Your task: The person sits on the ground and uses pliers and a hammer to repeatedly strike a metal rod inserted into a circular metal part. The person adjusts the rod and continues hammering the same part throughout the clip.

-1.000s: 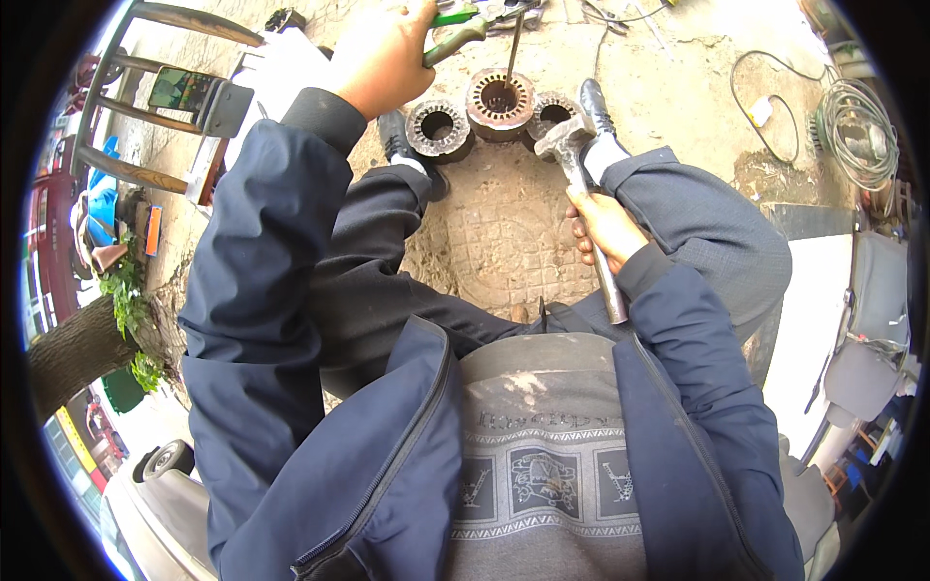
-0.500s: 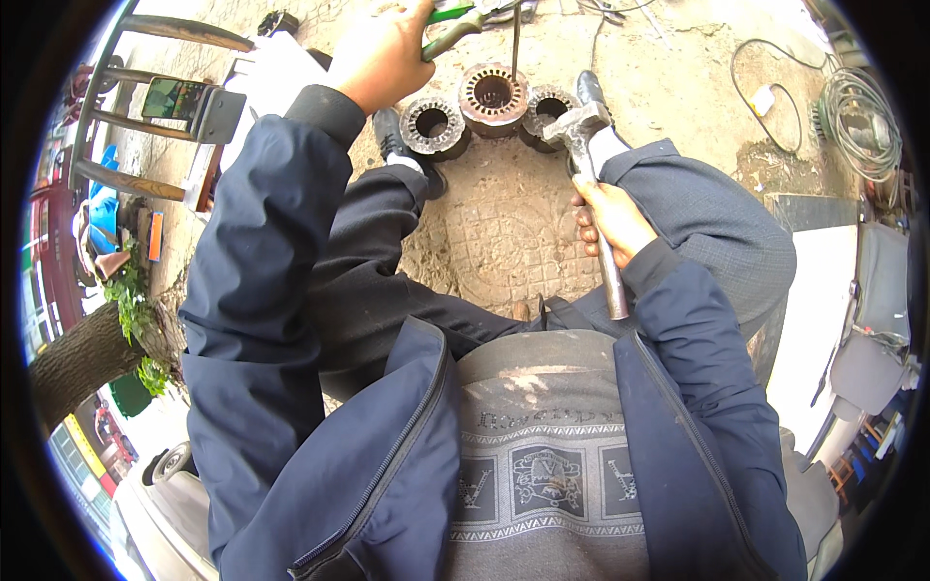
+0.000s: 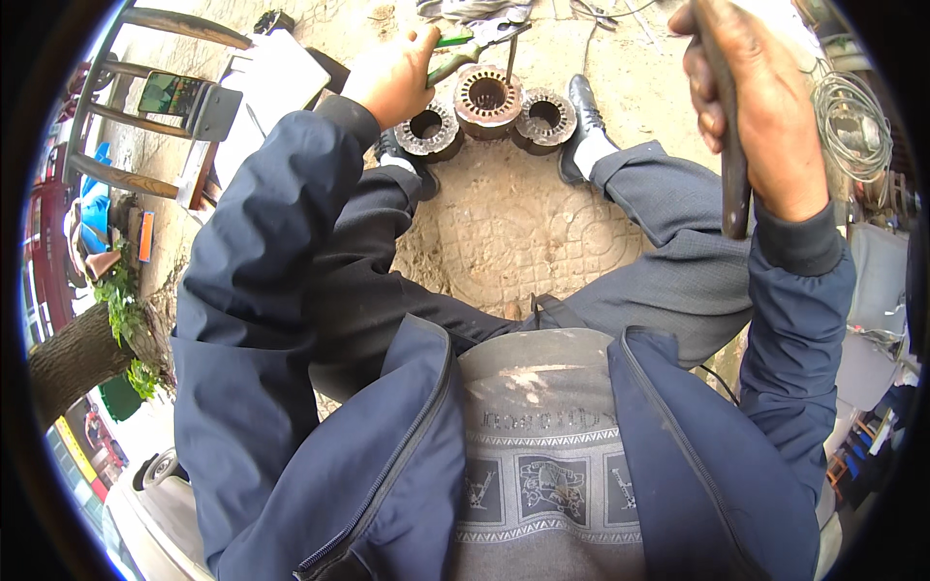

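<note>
My left hand (image 3: pixel 395 79) is closed round the green handles of a pair of pliers (image 3: pixel 451 64). The jaws grip or touch a thin upright metal rod (image 3: pixel 511 56), whose lower end meets the slotted ring of the middle motor stator core (image 3: pixel 487 122). Two smaller slotted cores, the left core (image 3: pixel 438 147) and the right core (image 3: pixel 548 137), sit against its sides on the ground between my shoes. My right hand (image 3: pixel 775 131) is raised at the upper right, wrapped round the handle of a hammer (image 3: pixel 734 169). The hammer's head lies outside the picture.
A wooden ladder-like frame (image 3: pixel 160 77) with a phone (image 3: pixel 174 95) on it stands at the left. Coiled cable (image 3: pixel 852 126) lies at the far right. Past the cores are a grey cloth (image 3: pixel 475 8) and loose wire. A tree trunk (image 3: pixel 77 353) rises at the lower left.
My right hand has swung the hammer up and to the right, away from the right core. My left hand still holds the pliers near the rod, shifted only slightly.
</note>
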`<action>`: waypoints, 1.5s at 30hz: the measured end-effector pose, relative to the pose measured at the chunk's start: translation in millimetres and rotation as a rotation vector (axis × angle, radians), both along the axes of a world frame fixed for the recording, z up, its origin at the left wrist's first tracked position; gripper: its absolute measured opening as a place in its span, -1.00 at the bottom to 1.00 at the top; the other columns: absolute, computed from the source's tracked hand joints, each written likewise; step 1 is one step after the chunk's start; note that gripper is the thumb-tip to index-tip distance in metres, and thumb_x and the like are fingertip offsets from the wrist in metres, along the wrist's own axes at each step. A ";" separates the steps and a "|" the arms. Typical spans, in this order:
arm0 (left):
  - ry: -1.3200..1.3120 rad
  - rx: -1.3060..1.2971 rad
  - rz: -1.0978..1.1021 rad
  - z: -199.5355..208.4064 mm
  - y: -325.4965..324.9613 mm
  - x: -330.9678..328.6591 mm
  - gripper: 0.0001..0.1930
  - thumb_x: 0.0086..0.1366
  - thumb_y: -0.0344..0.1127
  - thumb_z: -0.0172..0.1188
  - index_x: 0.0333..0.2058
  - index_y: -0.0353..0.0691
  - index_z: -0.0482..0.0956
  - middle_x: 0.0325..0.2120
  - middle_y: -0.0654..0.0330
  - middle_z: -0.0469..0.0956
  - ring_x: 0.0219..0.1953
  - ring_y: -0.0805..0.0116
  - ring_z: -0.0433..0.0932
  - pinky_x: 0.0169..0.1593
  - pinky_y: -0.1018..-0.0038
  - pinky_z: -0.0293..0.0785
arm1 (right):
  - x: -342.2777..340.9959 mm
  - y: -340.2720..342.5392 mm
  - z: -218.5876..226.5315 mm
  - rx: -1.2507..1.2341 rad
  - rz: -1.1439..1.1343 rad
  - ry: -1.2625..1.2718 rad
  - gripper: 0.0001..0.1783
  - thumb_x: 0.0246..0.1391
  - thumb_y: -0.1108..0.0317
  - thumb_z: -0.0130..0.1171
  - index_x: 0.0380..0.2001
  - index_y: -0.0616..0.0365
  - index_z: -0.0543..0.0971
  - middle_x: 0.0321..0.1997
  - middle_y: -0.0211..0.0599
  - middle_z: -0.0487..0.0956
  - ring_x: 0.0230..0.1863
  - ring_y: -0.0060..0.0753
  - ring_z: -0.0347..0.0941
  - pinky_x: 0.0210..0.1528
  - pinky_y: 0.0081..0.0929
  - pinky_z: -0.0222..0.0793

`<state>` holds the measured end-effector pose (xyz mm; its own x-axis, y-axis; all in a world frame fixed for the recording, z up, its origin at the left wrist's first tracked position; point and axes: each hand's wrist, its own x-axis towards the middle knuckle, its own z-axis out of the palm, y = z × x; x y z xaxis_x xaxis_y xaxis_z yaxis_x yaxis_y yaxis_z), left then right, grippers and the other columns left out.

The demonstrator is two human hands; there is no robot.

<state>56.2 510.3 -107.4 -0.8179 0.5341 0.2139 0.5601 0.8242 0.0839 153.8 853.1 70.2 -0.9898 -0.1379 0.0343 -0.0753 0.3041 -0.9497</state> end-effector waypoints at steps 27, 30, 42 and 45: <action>-0.086 0.286 0.066 75.0 16.8 15.3 -0.78 0.31 -0.35 0.31 -0.16 -0.28 0.50 -0.57 -0.17 0.52 -0.55 -0.11 0.54 -0.47 0.10 0.41 | 95.5 -34.1 -231.3 -0.295 -0.091 -1.116 -0.57 0.44 -0.13 0.04 -0.21 0.05 0.43 -0.55 -0.55 0.32 -0.63 -0.65 0.19 -0.63 -0.55 0.18; -0.081 0.305 0.022 66.9 13.2 9.6 -0.77 0.30 -0.37 0.32 -0.15 -0.28 0.49 -0.47 -0.20 0.55 -0.48 -0.13 0.57 -0.42 0.12 0.44 | 90.2 -34.8 -229.2 -0.271 -0.125 -1.088 -0.59 0.44 -0.10 0.05 -0.21 0.04 0.42 -0.56 -0.57 0.31 -0.64 -0.66 0.19 -0.64 -0.56 0.19; -0.108 0.193 0.026 63.7 18.5 7.7 -0.74 0.31 -0.36 0.30 -0.06 -0.26 0.52 -0.30 -0.14 0.65 -0.25 -0.13 0.67 -0.26 0.11 0.55 | 92.3 -30.2 -230.7 -0.253 -0.160 -1.123 -0.61 0.44 -0.07 0.08 -0.23 0.04 0.43 -0.55 -0.57 0.32 -0.64 -0.66 0.20 -0.65 -0.55 0.21; 0.046 0.035 0.080 49.6 18.7 6.3 -0.67 0.28 -0.30 0.35 -0.03 -0.22 0.52 -0.31 -0.11 0.66 -0.29 -0.11 0.68 -0.29 0.11 0.55 | 88.4 -30.0 -217.8 -0.249 -0.143 -1.079 -0.62 0.45 -0.06 0.07 -0.22 0.05 0.43 -0.55 -0.56 0.33 -0.65 -0.67 0.18 -0.66 -0.57 0.19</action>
